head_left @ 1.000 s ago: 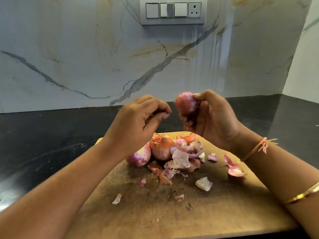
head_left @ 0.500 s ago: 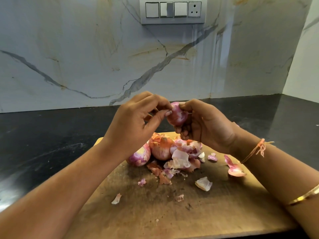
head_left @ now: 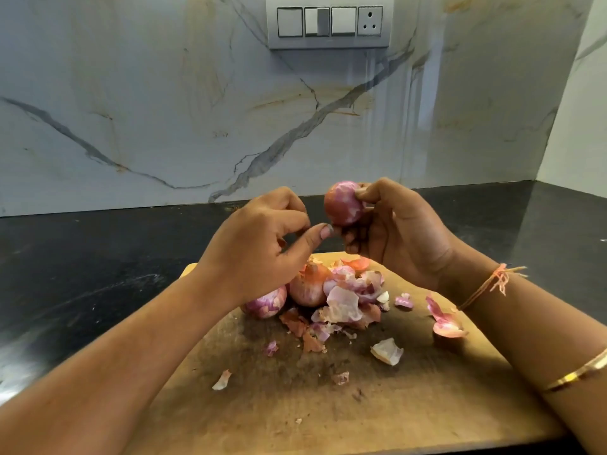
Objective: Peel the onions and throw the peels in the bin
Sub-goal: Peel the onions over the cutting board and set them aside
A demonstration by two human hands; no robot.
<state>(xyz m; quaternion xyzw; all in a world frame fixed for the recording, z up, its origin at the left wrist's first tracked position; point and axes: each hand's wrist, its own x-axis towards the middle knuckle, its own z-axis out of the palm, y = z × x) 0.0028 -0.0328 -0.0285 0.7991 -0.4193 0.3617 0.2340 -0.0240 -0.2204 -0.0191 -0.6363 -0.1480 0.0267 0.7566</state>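
Note:
My right hand (head_left: 397,231) grips a small pink onion (head_left: 341,204) above the far end of the wooden board (head_left: 377,405). My left hand (head_left: 262,244) is just left of it, fingers curled, with the thumb tip touching the onion's lower edge. I cannot tell whether a bit of peel is pinched there. Two more onions lie on the board under my left hand: a purple-white onion (head_left: 266,303) and an orange-skinned onion (head_left: 310,287). A heap of peels (head_left: 351,300) lies beside them. No bin is in view.
Loose peel scraps are scattered over the board, including a pink curl (head_left: 443,320) near my right wrist and a pale piece (head_left: 387,351). The board lies on a black counter (head_left: 82,267) against a marble wall with a switch panel (head_left: 330,21).
My right hand lifted the onion back up and to the right after lowering it toward the left hand. My left thumb stayed at the onion's lower edge.

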